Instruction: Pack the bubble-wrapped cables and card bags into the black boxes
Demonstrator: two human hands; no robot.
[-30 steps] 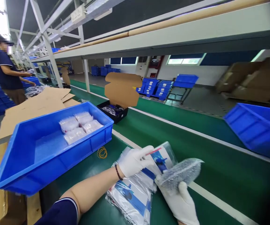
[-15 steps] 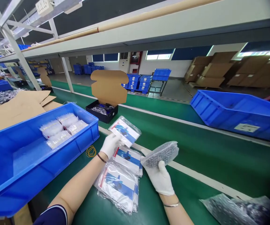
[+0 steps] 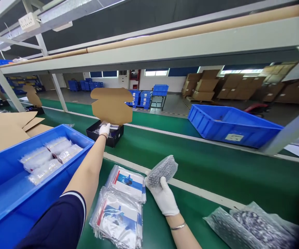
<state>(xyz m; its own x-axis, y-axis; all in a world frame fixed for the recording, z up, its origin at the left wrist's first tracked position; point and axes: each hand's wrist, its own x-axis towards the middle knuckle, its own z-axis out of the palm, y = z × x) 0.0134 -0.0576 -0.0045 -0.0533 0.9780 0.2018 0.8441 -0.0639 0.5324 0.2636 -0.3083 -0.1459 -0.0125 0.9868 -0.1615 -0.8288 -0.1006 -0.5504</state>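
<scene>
My left hand (image 3: pixel 104 129), in a white glove, reaches into a black box (image 3: pixel 115 139) with a raised brown cardboard lid (image 3: pixel 112 105). Its fingers are closed on a bagged booklet (image 3: pixel 114 127), seen nearly edge-on and partly hidden by the hand. In my gloved right hand (image 3: pixel 164 199), a bubble-wrapped item (image 3: pixel 162 171) is gripped, thumb on top, above the green work surface. Between my arms lie two piles of bagged booklets with blue pictures, a farther pile (image 3: pixel 128 183) and a nearer pile (image 3: pixel 119 221).
A blue bin (image 3: pixel 71 186) with several clear-bagged packs (image 3: pixel 58 145) stands at left, beside flat cardboard sheets (image 3: pixel 6 129). More bubble-wrapped items (image 3: pixel 253 224) lie at front right. Another blue bin (image 3: pixel 232 126) sits across the belt. A white shelf beam (image 3: pixel 149 55) runs overhead.
My left hand has carried a bagged booklet from above the piles forward and left into the black box. My right hand still holds the bubble-wrapped item. The view has turned right.
</scene>
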